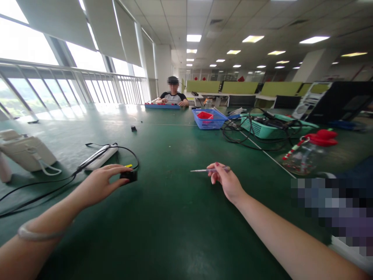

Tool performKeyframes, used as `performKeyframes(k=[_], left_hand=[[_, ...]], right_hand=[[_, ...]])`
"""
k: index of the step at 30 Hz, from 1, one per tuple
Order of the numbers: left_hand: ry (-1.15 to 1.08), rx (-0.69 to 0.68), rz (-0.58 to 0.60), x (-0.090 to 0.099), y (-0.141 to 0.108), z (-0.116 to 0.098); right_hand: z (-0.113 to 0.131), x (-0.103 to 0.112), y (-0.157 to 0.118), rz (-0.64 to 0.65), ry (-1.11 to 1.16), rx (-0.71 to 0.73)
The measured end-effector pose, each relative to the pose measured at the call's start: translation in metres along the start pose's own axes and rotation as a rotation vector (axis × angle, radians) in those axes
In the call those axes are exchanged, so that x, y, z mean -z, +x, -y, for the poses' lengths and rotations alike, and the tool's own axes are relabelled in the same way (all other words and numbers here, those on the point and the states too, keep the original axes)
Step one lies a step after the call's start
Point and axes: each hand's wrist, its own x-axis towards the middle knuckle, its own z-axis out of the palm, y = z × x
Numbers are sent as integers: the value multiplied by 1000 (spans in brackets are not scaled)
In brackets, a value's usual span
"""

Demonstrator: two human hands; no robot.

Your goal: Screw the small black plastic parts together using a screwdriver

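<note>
My left hand (100, 182) grips a small black block (130, 176) between thumb and fingers, just above or on the green table (175, 229); I cannot tell which. A bit of yellow shows at the block's top. On the right, my right hand (225, 182) pinches a slender screwdriver (201, 170) with a see-through handle. Its metal shaft points left, toward the block, with a wide gap between them. Behind my left hand lies a white power strip (100, 156) with black cords.
A beige bag-like case (27, 149) stands far left. Toward the back are a blue basket (210, 123), a green basket (259, 132) with cables, and a small black piece (133, 128). A red-lidded jar (305, 157) is right. Across the table sits a person (172, 96).
</note>
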Motion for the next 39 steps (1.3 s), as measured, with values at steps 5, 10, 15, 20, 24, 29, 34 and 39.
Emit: performKeyframes(k=[5,10,15,20,24,29,34,39], left_hand=[[-127,-297,126,-23,21,-94],[-131,-407,45,-56,61,-148],[-251,-316,5,-84,88,-156],[-477,-258,16,-97,93,-140],[-430,-265,13,-97,92,-133],[-370,-326,6,-95,91,-134],[-373,-336,1,-94,92,-134],[-374,-351,-3,-93,91,-134]], right_hand=[[10,-12,-14,152,-393,139],[25,-22,-25,141,-717,422],[31,-22,-31,110,-869,634],[35,-27,-39,113,-997,812],[37,-32,-42,213,-1030,910],[36,-34,-40,301,-1091,894],[35,-35,-39,348,-1158,837],[39,-39,-42,399,-1250,795]])
